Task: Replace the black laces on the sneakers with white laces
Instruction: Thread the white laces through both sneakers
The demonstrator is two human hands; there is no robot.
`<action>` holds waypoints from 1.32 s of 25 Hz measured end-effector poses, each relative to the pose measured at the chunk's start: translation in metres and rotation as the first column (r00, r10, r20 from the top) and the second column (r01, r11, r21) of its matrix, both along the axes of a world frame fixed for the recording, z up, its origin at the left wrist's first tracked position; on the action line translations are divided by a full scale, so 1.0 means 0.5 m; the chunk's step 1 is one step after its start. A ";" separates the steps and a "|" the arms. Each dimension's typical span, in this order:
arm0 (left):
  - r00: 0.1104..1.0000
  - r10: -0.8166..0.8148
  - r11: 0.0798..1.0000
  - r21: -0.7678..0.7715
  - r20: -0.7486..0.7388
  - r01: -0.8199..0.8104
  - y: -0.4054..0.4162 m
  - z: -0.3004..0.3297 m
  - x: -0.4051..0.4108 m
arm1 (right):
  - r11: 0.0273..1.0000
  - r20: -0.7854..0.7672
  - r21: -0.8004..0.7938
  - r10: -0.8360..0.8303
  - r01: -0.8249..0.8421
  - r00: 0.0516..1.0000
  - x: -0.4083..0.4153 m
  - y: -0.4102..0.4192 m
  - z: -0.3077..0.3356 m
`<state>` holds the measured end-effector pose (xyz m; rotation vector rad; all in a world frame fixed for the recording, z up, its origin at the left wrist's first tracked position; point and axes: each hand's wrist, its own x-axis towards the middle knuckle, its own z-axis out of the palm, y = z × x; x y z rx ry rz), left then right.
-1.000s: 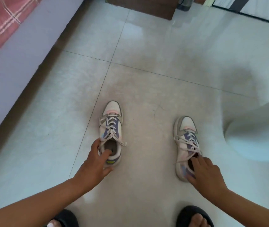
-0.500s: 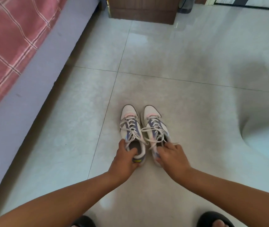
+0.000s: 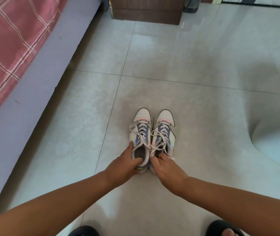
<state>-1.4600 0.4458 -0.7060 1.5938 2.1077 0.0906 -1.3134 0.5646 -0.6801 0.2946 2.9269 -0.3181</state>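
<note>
Both sneakers sit side by side on the floor tiles [image 3: 195, 116], touching, toes pointing away, white laces threaded. Left hand [image 3: 124, 165] grips the left sneaker [image 3: 140, 133] at the heel collar; right hand [image 3: 167, 168] grips the right sneaker [image 3: 164, 132] heel likewise.

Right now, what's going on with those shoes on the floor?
A person is crouched over a pair of sneakers set side by side on the tiled floor. The left hand grips the heel collar of the left sneaker, thumb inside the opening, and the right hand holds the heel of the right sneaker. Both shoes are already threaded with white laces, with loose ends trailing near the hands. No black laces are in view.
</note>
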 end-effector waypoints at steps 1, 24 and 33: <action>1.000 0.016 1.000 0.006 0.012 -0.016 0.005 0.001 0.004 | 0.997 0.089 -0.031 -0.070 0.073 0.994 -0.007 -0.017 -0.001; 0.965 0.263 0.965 0.001 0.016 -0.263 0.246 0.037 0.113 | 0.776 0.015 -0.380 -0.540 0.504 0.842 -0.041 0.280 -0.054; 0.987 0.149 0.987 0.049 0.057 -0.152 0.224 0.008 0.117 | 0.914 0.026 -0.205 -0.352 0.349 0.936 -0.072 0.279 -0.067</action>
